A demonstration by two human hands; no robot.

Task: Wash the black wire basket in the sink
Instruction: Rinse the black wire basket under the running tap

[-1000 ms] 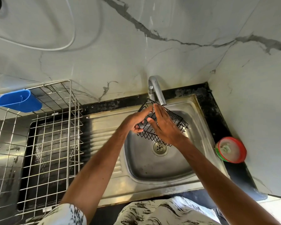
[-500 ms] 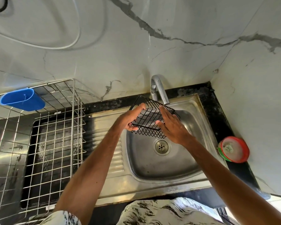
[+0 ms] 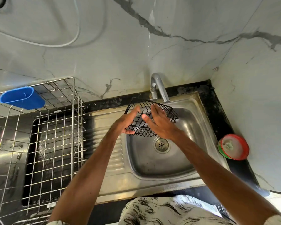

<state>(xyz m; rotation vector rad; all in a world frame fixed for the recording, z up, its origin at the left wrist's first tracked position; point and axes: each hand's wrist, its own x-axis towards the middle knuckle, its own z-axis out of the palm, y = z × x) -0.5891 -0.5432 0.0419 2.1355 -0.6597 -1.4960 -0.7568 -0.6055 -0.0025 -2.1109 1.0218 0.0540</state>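
Note:
The black wire basket hangs tilted over the steel sink, just under the tap spout. My left hand grips the basket's left end, thumb below and fingers over the rim. With fingers spread flat, my right hand lies inside the basket against its wires and holds nothing. No water stream is visible from the tap. The sink's drain is uncovered below the basket.
A steel wire dish rack stands on the left with a blue plastic cup holder hung on its rim. A red and green round tub sits on the black counter at the right. Marble walls close the back and right.
The basket has swung from the sink's middle toward the left and tilted, its open side now facing me. My right hand moved from its outer side to lie flat inside it.

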